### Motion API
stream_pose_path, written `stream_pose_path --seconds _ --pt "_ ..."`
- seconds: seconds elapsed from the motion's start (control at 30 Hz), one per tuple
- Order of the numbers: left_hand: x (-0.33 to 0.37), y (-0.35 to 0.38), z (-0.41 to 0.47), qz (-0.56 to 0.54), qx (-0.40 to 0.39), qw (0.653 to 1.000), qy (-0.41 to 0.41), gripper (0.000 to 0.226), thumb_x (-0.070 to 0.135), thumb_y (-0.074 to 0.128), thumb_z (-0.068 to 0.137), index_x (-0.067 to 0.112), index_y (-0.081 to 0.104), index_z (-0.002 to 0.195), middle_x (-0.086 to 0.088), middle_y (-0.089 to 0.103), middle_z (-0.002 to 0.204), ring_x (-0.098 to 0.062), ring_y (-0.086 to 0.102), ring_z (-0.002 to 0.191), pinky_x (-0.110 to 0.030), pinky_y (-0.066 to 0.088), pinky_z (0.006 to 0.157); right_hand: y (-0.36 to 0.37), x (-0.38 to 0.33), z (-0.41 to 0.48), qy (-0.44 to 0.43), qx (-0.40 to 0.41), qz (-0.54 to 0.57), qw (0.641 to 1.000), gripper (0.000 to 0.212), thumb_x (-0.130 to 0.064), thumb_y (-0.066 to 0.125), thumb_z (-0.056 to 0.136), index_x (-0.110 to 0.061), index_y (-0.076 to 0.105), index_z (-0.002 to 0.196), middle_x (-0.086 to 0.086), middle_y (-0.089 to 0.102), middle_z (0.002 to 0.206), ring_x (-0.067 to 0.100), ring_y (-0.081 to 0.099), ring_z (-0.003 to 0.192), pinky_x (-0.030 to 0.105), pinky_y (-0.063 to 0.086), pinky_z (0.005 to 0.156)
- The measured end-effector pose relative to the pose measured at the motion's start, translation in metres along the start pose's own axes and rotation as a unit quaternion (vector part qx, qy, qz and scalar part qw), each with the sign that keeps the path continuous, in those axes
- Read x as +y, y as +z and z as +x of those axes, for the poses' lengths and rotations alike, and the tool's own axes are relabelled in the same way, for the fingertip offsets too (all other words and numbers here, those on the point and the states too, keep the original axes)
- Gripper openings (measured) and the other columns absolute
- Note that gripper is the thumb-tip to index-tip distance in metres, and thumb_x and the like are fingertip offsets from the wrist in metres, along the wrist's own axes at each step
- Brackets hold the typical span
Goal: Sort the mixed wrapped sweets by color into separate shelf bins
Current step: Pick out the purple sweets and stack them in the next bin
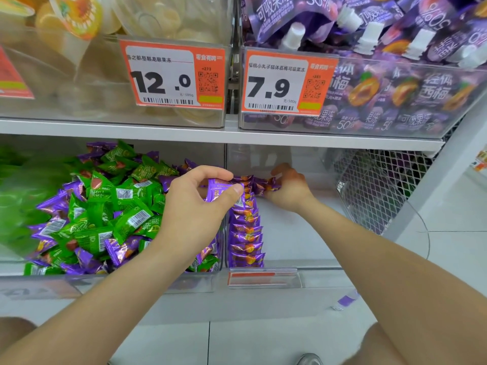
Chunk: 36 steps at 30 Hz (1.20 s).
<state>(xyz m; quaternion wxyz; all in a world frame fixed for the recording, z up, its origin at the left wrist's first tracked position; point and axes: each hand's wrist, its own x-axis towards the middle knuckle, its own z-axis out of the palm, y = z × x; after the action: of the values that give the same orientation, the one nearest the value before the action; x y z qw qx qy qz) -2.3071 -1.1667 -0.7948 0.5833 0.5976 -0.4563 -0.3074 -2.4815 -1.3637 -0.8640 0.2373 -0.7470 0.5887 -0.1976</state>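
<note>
Over two clear bins (147, 281) (316, 272), left hand (195, 204) pinches one purple sweet (221, 188), right hand (290, 192) grips several sweets (266, 184).

Two bare forearms reach forward from the lower corners and converge. The left hand (196, 206), its back facing up, pinches a purple sweet (222, 189) between thumb and curled fingers. The right hand (290, 192), farther forward, curls its fingers around the far end of a row of purple sweets (246, 233).
</note>
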Motion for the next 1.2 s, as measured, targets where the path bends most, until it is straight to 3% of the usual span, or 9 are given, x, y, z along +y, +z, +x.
stream_pose_path --seconds 0.1,0.3,0.47,0.77,0.9,0.97,1.03,1.1,1.2 --pt "-0.001 -0.001 0.001 0.003 0.001 1.000 0.000 0.019 0.026 0.085 0.086 0.027 0.076 0.102 0.006 0.077 0.085 -0.009 0.071 0.075 -0.017 0.054 0.064 -0.004 0.002 -0.001 -0.042 0.014 -0.018 0.999 0.059 -0.032 0.089 0.079 -0.016 0.059 0.127 0.002 0.066 0.100 0.025 0.062 0.089 0.022 0.042 0.074" --pt "-0.002 -0.001 0.002 0.012 0.003 1.000 -0.002 0.019 0.027 0.085 0.086 0.029 0.075 0.102 0.006 0.077 0.085 -0.011 0.072 0.078 -0.019 0.055 0.066 -0.005 0.000 -0.001 -0.123 0.003 -0.126 0.984 0.051 -0.032 0.085 0.086 -0.018 0.068 0.132 0.015 0.068 0.122 0.038 0.065 0.108 0.039 0.054 0.092" --pt "0.000 -0.002 0.001 0.006 -0.003 1.000 -0.003 0.023 0.026 0.086 0.085 0.029 0.075 0.105 0.007 0.078 0.086 -0.010 0.073 0.080 -0.018 0.057 0.068 -0.004 -0.003 -0.002 -0.136 0.016 -0.170 0.976 0.051 -0.032 0.082 0.088 -0.018 0.067 0.134 0.017 0.061 0.122 0.041 0.064 0.106 0.039 0.055 0.091" --pt "0.004 -0.012 0.001 -0.007 -0.015 1.000 -0.011 0.039 0.016 0.092 0.076 0.025 0.077 0.111 0.011 0.079 0.093 -0.009 0.076 0.083 -0.019 0.060 0.075 -0.006 -0.001 -0.013 -0.146 0.084 -0.144 0.975 0.046 -0.024 0.081 0.083 -0.017 0.066 0.126 0.012 0.062 0.114 0.036 0.065 0.094 0.033 0.052 0.073" --pt "0.008 -0.013 -0.002 -0.011 -0.043 0.999 -0.011 0.047 -0.005 0.083 0.081 0.025 0.075 0.116 0.013 0.079 0.094 -0.007 0.076 0.086 -0.018 0.060 0.077 -0.012 -0.009 -0.028 -0.156 0.101 -0.119 0.975 0.030 -0.015 0.075 0.084 -0.016 0.067 0.113 0.009 0.062 0.102 0.034 0.065 0.084 0.034 0.049 0.067" --pt "0.009 -0.014 -0.003 -0.012 -0.049 0.999 -0.003 0.049 -0.011 0.077 0.083 0.024 0.075 0.118 0.013 0.079 0.096 -0.007 0.077 0.088 -0.015 0.058 0.077 -0.021 -0.025 -0.044 -0.165 0.103 -0.050 0.980 0.019 -0.016 0.069 0.088 -0.018 0.070 0.106 0.003 0.068 0.096 0.026 0.068 0.082 0.034 0.055 0.071" --pt "0.010 -0.016 -0.003 -0.012 -0.053 0.998 0.006 0.048 -0.009 0.079 0.084 0.024 0.075 0.118 0.010 0.080 0.099 -0.009 0.077 0.091 -0.016 0.058 0.079 -0.033 -0.052 -0.067 -0.151 0.026 0.152 0.976 0.014 -0.019 0.065 0.097 -0.016 0.071 0.109 0.002 0.075 0.089 0.019 0.070 0.078 0.035 0.058 0.073" --pt "0.012 -0.018 -0.003 -0.017 -0.062 0.998 0.016 0.047 -0.006 0.082 0.082 0.023 0.074 0.118 0.005 0.080 0.100 -0.012 0.078 0.090 -0.019 0.060 0.079 -0.046 -0.072 -0.088 -0.146 -0.098 0.345 0.922 0.023 -0.014 0.062 0.102 -0.013 0.067 0.125 0.008 0.076 0.090 0.024 0.069 0.078 0.045 0.060 0.071" --pt "0.015 -0.016 -0.001 0.002 -0.046 0.999 0.028 0.035 0.012 0.087 0.083 0.024 0.074 0.113 0.003 0.080 0.094 -0.014 0.077 0.083 -0.027 0.063 0.076 -0.059 -0.075 -0.103 -0.187 -0.177 0.374 0.891 0.042 -0.004 0.073 0.092 -0.013 0.067 0.132 0.014 0.075 0.110 0.030 0.068 0.088 0.049 0.061 0.082"
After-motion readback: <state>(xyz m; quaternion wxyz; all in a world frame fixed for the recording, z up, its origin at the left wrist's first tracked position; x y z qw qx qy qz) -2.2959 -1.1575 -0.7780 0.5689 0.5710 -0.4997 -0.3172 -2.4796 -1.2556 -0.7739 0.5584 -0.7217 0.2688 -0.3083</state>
